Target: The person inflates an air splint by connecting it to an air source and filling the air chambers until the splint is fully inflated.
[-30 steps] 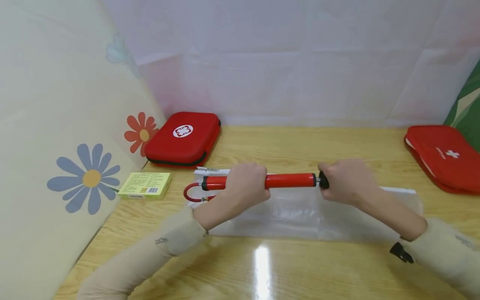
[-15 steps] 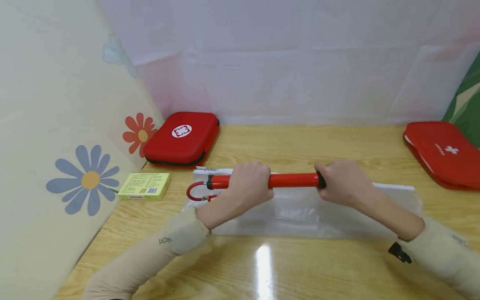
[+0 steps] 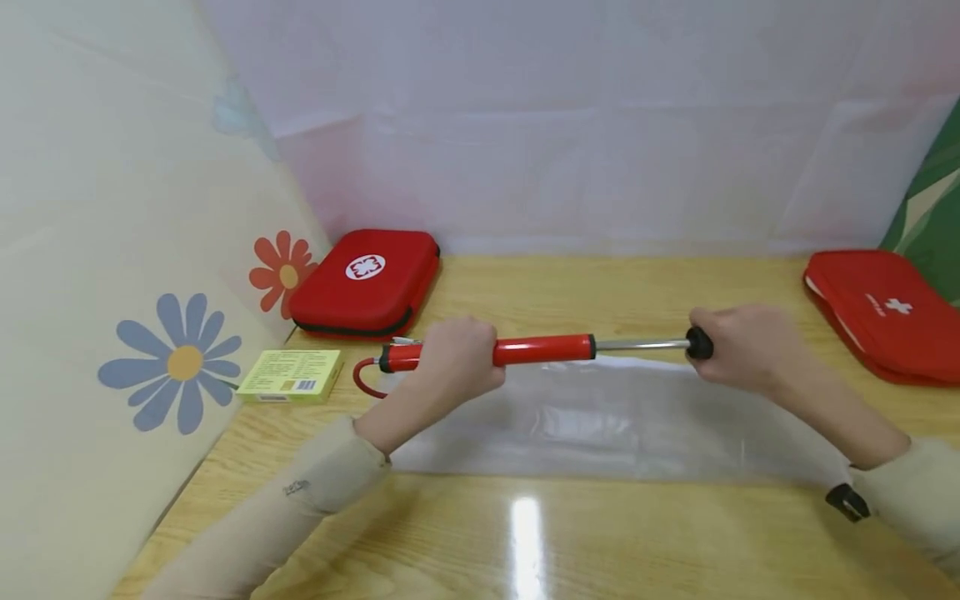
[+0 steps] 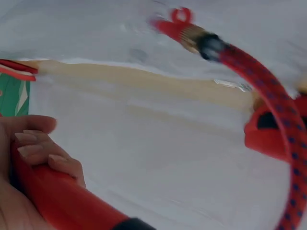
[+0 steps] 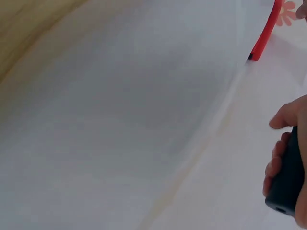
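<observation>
Right hand has drawn the black handle out to the right; bare metal rod now shows between handle and red pump barrel. Left hand, gripping the barrel, has shifted slightly left.

A makeshift recording booth set up on a desk

A wooden desk is walled in by white sheeting across the top and a flower-printed panel at left; red first-aid cases sit at both back corners.

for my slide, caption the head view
Two hands pull a red pump open above a clear bag.
</observation>
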Action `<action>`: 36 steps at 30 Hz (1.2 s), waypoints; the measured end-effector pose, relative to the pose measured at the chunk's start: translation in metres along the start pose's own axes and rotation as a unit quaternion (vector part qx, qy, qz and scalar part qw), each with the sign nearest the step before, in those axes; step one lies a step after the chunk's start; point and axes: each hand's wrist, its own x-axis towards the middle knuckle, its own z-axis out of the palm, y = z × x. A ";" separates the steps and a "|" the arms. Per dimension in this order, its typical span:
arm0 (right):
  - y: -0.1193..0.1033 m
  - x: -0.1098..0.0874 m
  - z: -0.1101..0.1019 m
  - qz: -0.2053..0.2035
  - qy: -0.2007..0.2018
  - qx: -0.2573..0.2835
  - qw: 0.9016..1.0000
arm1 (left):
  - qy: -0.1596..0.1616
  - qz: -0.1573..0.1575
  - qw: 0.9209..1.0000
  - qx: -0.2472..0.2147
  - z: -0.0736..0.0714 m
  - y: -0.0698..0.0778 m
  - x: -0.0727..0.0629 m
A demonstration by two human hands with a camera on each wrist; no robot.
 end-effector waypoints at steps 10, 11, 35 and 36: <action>-0.039 0.021 -0.007 0.023 -0.066 -0.002 0.998 | -0.008 -0.007 1.000 -0.024 -0.006 0.032 0.004; -0.042 0.022 -0.008 0.025 -0.074 0.000 0.997 | -0.008 -0.005 1.000 -0.028 -0.007 0.035 0.005; 0.005 -0.021 0.009 0.013 0.016 0.026 0.999 | -0.017 0.011 1.000 -0.003 0.008 0.013 0.001; 0.002 -0.019 0.008 0.013 0.019 0.023 0.999 | -0.011 0.013 1.000 -0.001 0.008 0.013 0.000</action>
